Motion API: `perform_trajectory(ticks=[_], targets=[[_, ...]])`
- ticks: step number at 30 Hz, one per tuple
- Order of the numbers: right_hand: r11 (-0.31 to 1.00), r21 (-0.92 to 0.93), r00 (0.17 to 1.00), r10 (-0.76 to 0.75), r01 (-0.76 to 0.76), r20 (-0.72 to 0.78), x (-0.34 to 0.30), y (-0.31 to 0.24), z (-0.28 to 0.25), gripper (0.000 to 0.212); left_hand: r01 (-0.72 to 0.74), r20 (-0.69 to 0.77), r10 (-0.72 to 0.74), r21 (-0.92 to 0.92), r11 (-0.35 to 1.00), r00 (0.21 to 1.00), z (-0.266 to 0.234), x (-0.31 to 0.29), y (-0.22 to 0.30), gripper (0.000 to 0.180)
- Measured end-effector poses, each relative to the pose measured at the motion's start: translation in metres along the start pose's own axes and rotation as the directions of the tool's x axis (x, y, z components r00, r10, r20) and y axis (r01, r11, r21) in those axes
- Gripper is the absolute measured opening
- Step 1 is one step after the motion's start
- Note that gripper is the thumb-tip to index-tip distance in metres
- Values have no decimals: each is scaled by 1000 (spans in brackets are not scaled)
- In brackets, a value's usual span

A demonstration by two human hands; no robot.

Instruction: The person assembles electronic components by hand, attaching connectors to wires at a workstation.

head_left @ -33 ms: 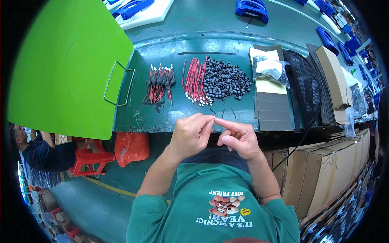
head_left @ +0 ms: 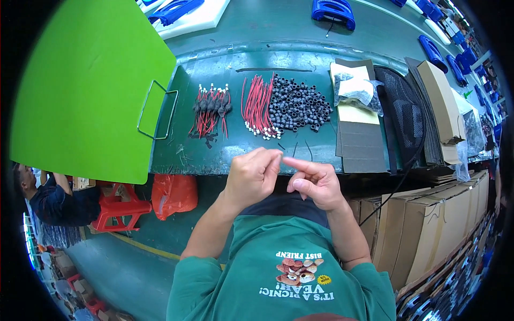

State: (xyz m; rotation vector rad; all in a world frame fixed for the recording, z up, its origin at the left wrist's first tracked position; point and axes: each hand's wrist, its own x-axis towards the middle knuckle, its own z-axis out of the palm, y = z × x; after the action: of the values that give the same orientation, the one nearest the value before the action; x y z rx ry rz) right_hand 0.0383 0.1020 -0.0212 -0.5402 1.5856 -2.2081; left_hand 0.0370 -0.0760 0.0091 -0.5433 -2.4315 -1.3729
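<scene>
My left hand (head_left: pixel 251 175) is held in front of the bench edge, thumb and forefinger pinched together. Whatever sits in that pinch, if anything, is too small to make out. Facing it, my right hand (head_left: pixel 319 184) points its forefinger at the left fingertips with a slight gap; its other fingers curl in and nothing shows in them. Beyond both hands lie a row of red wires with white connectors (head_left: pixel 257 107), a heap of short black tubular caps (head_left: pixel 300 104), and a bundle of red wires with dark lumps at their middles (head_left: pixel 212 107).
A green panel with a wire handle (head_left: pixel 96 91) stands at the left. Right of the caps are grey cardboard (head_left: pixel 361 147), a plastic bag (head_left: pixel 356 91) and a black mesh item (head_left: pixel 399 107). Cartons (head_left: pixel 423 230) stand below the bench; a person sits by a red stool (head_left: pixel 120 206).
My right forefinger has come slightly apart from the left fingertips, which it met before. The things on the bench have not moved.
</scene>
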Motion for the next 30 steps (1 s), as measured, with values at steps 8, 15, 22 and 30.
perform_trajectory(ticks=[8,15,22,30], targets=[[995,99,991,17,-4,-131,2,6,2,14,336,-232,-363,-147,930,902,-9,2,-26,19],[861,508,982,124,-37,-140,0,7,-4,21,464,-250,-452,-13,886,856,-20,13,-59,12],[965,263,981,64,-14,-184,-1,7,3,22,512,-312,-470,66,856,826,-17,34,-67,16],[929,369,972,74,14,-223,2,8,4,12,533,-243,-500,90,841,831,-11,51,-94,19]])
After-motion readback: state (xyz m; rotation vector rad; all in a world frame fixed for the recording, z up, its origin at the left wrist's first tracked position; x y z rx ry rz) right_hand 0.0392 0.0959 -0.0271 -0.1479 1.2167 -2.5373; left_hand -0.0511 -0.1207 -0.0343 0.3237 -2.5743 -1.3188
